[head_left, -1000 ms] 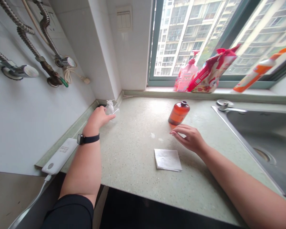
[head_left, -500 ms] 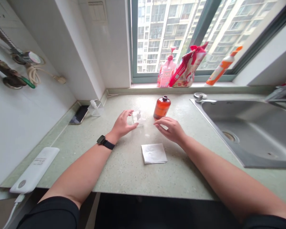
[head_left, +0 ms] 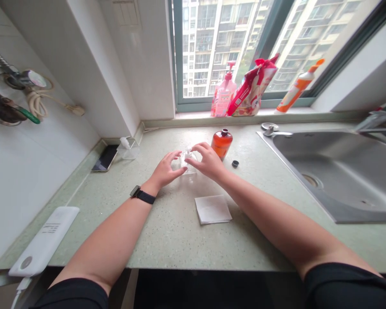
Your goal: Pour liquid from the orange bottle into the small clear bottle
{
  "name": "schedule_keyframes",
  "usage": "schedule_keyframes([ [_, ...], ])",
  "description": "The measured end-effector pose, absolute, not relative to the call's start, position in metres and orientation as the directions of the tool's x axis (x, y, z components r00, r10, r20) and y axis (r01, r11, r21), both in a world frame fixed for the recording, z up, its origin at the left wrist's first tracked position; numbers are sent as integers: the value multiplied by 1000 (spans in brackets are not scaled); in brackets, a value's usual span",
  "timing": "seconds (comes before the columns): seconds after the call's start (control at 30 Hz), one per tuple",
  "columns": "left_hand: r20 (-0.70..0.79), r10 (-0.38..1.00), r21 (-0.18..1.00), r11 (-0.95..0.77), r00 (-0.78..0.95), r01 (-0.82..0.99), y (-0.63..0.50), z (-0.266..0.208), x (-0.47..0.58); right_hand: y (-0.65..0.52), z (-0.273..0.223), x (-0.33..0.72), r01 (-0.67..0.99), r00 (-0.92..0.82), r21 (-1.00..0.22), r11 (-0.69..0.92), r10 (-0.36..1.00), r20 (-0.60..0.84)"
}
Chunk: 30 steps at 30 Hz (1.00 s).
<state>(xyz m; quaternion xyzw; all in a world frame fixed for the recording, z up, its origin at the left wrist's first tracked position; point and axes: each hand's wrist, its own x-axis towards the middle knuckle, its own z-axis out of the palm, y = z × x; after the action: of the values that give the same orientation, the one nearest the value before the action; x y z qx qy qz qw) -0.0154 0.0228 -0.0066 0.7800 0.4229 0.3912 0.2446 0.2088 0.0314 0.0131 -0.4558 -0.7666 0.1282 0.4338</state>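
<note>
A clear, square bottle [head_left: 189, 169] stands on the counter between my hands. My left hand [head_left: 167, 168] steadies it from the left, with the thumb at its front and the fingers at its back. From the right, my right hand [head_left: 209, 161] pinches the small whitish top [head_left: 188, 155] of that bottle between thumb and fingers. Just behind my right hand is an amber bottle [head_left: 221, 145] of orange-looking liquid, its neck uncapped. A small black cap [head_left: 235, 164] lies beside it. In front lies a folded white paper towel [head_left: 213, 209].
At the left are a phone [head_left: 105, 158], another clear container with a white pump top [head_left: 128, 148] and a white power bank [head_left: 45, 241]. A steel sink [head_left: 334, 171] lies to the right. A pink pump bottle [head_left: 223, 96] stands on the windowsill with other packages.
My right hand has moved left from beside the amber bottle to the top of the clear bottle. The black cap now shows on the counter. My left hand stays in place.
</note>
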Motion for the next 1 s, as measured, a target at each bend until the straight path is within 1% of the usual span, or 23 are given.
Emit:
schedule_keyframes([
  [0.1, 399, 851, 697, -524, 343, 490, 22, -5, -16, 37, 7, 200, 553, -147, -640, 533, 819, 555],
  [0.27, 401, 846, 660, -532, 350, 531, 19, 0, -14, 36, 4, 199, 503, -114, -682, 531, 823, 556],
  [0.5, 387, 846, 654, -532, 366, 538, 18, 3, -13, 33, 6, 203, 404, -142, -717, 567, 814, 564],
  [0.67, 389, 846, 667, -532, 365, 522, 20, 1, -14, 34, 3, 206, 330, -209, -754, 568, 823, 529],
  [0.73, 390, 844, 669, -535, 369, 516, 20, 0, -14, 35, -1, 208, 278, -195, -791, 545, 838, 509],
  [0.83, 380, 846, 670, -530, 374, 519, 21, -1, -15, 35, -8, 212, 147, -102, -880, 451, 892, 440],
  [0.9, 372, 848, 670, -526, 376, 524, 21, -1, -15, 36, -11, 215, 82, -58, -911, 404, 915, 400],
  [1.0, 364, 852, 673, -520, 377, 525, 21, -2, -15, 34, -11, 217, 94, -78, -900, 427, 904, 420],
])
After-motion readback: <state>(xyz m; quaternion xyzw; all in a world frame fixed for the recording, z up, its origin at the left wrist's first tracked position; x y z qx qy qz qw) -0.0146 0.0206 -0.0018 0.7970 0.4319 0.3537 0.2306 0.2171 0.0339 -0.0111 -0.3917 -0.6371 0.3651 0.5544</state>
